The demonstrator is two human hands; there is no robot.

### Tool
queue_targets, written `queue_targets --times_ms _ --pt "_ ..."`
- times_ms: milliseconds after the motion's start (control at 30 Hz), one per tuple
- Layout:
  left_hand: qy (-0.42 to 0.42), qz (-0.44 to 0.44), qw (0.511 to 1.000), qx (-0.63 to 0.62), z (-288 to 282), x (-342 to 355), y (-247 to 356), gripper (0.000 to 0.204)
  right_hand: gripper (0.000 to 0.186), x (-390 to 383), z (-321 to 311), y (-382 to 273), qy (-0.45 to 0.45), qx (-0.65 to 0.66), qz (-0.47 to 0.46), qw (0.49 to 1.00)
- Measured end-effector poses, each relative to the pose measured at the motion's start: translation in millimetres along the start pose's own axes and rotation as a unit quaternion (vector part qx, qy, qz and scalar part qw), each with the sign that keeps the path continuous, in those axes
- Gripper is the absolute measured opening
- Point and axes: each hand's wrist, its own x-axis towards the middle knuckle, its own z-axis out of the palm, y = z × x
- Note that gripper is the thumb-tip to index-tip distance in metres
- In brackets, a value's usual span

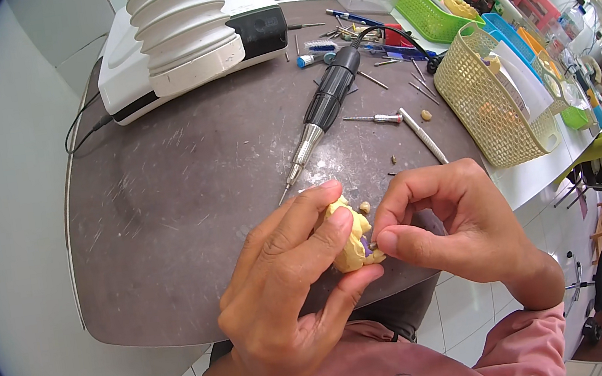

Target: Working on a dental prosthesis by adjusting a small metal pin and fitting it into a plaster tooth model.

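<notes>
My left hand (275, 276) grips a yellow dental cast (349, 258) with its fingers over the top and the thumb underneath. A purple patch (366, 245) shows in a gap on the cast's right side. My right hand (459, 219) has thumb and forefinger pinched together at that gap, on a tiny greyish piece too small to make out. Just beyond the cast lies a small tooth-coloured piece (365, 208). A black and silver rotary handpiece (320, 104) rests on the table, its tip close to my left fingers.
Farther right lie a small screwdriver (384, 119), a metal rod (423, 136), another tooth-coloured piece (426, 115) and several burs. A beige basket (485, 100) and a green basket (430, 12) stand at the right. A white machine with a ribbed hose (182, 28) occupies the back left.
</notes>
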Motion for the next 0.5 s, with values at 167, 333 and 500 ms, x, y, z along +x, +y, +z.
queue_targets --times_ms 167,333,500 --pt "-0.002 -0.002 1.0 0.001 0.5 0.6 1.3 0.062 0.011 0.9 0.5 -1.9 -0.009 0.006 0.017 1.0" --pt "-0.003 -0.004 1.0 0.006 -0.5 0.2 2.6 0.061 0.008 2.6 -0.7 -13.0 -0.02 -0.081 -0.014 0.996" --pt "-0.006 -0.001 1.0 -0.001 0.0 0.8 2.3 0.061 0.007 -1.2 0.5 -13.2 0.003 -0.116 -0.064 0.991"
